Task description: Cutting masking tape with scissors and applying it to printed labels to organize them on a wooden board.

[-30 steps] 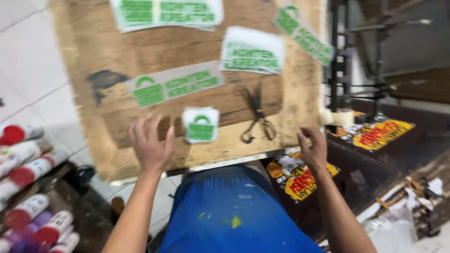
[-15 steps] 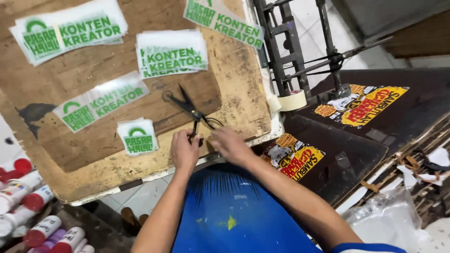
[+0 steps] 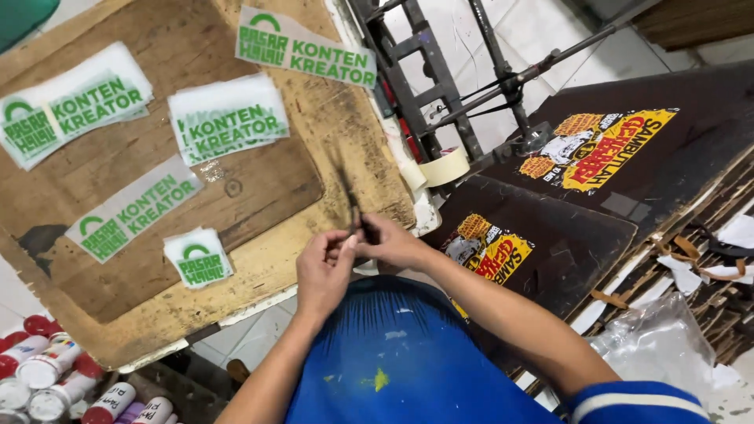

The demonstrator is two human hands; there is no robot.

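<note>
Scissors [image 3: 351, 206], dark metal and thin, blurred, stand upright at the near right edge of the worn wooden board [image 3: 236, 259]. Right hand [image 3: 390, 240] grasps their handles; left hand [image 3: 323, 270] closes fingers on them from below. White stickers with green print [image 3: 132, 209] lie flat on the scuffed board to the left. Masking-tape roll [image 3: 444, 165] sits just right, by black printed panels [image 3: 550, 235]. Spray cans [image 3: 47, 369] cluster near left.

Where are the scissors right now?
In the head view, the scissors are held in both hands, above the wooden board's near right edge, left of the tape roll.
</note>
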